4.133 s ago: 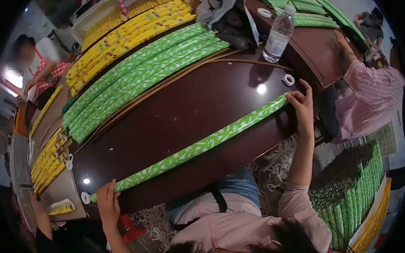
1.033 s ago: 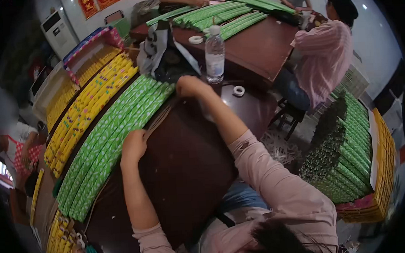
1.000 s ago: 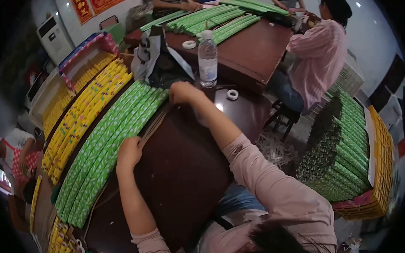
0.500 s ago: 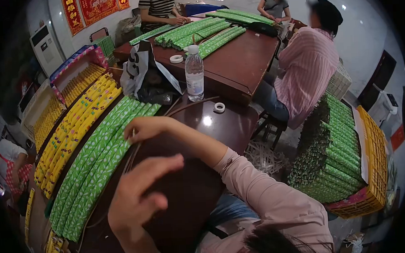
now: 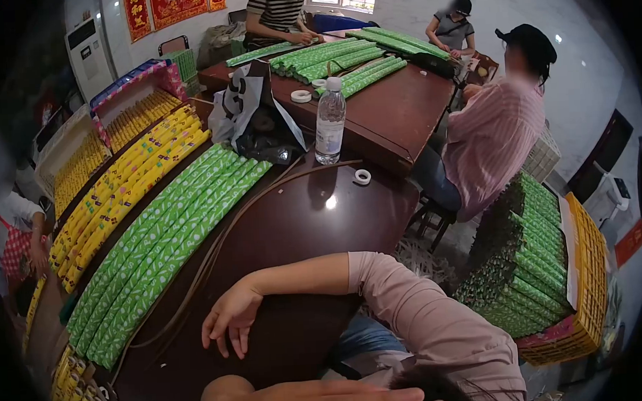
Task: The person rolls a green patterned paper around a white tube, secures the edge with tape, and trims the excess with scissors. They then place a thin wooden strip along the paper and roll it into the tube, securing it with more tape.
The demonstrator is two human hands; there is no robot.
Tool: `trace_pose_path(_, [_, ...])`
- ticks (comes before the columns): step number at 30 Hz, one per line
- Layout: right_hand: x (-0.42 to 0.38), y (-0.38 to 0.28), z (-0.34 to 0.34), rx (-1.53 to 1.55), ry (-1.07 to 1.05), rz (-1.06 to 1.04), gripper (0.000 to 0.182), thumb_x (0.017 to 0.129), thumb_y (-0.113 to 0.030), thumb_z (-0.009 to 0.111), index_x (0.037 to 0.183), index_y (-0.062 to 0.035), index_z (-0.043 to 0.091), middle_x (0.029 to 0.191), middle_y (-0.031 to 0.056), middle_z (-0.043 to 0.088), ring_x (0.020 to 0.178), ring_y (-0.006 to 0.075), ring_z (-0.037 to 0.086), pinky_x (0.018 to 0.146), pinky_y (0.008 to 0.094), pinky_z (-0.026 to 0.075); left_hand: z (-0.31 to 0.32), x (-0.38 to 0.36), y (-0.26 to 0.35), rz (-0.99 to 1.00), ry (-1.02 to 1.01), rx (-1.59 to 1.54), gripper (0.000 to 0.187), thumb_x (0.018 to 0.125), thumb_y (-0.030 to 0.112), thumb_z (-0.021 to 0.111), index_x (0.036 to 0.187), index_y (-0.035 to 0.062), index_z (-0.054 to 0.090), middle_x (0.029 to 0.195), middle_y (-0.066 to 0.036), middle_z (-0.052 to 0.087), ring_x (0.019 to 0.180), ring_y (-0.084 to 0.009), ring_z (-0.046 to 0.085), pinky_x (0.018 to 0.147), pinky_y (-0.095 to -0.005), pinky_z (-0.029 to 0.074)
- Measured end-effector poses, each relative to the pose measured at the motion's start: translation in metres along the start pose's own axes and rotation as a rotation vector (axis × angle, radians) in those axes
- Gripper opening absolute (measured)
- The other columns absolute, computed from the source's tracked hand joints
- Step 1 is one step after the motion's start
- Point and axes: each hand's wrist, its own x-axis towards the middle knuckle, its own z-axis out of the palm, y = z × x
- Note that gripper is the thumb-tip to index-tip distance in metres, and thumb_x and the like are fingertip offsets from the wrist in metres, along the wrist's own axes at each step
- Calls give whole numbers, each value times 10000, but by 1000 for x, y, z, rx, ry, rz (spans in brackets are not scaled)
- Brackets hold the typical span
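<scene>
My right hand point(image 5: 233, 315) hovers over or rests on the near brown table point(image 5: 293, 227), its fingers loosely bent and apart, with nothing seen in them. At the bottom edge, close to the camera, my left hand point(image 5: 308, 398) is stretched toward the right with straight fingers; part of it is cut off. Left of my hands lies a row of green patterned rolls point(image 5: 172, 243), side by side on the table. Along their right side runs a long thin brown strip point(image 5: 212, 254). Behind stand a clear water bottle point(image 5: 330, 125) and a small white tape roll point(image 5: 362, 176).
Yellow patterned rolls point(image 5: 127, 191) lie beyond the green ones. A plastic bag point(image 5: 249, 114) stands near the bottle. More green rolls point(image 5: 329, 57) cover the far table point(image 5: 396, 111). A yellow crate point(image 5: 586, 275) with stacked green rolls is at right. Several people sit or stand around.
My right hand has drawn back from the green rolls to the near table. My left hand has dropped to the bottom edge. The view has shifted slightly.
</scene>
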Motion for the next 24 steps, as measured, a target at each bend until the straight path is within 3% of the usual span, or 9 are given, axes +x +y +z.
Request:
trace_pose_path(4, [0, 0, -1, 9, 14, 2, 408, 1016, -258, 481, 1359, -56, 394, 1216, 202, 560, 1020, 343, 642, 927, 439, 515, -2, -8, 8, -5, 16, 70, 700, 822, 512, 644, 1270, -20, 568, 1061, -171, 666, 966, -292, 647, 861, -388, 499])
trace_pose_path(23, [-2, -1, 5, 60, 42, -25, 424, 999, -257, 515, 1355, -62, 395, 1192, 194, 577, 1016, 343, 650, 922, 437, 520, -2, -17, 31, -134, -53, 302, 728, 829, 555, 612, 1255, -34, 573, 1032, -182, 671, 937, -301, 656, 828, -401, 512])
trace_pose_path(24, [-4, -2, 14, -84, 106, -40, 417, 997, -252, 521, 1346, -54, 406, 1177, 188, 587, 993, 319, 657, 900, 419, 528, -2, -15, 31, -143, -78, 299, 729, 829, 557, 611, 1254, -34, 573, 1030, -182, 671, 935, -301, 656, 827, -402, 513])
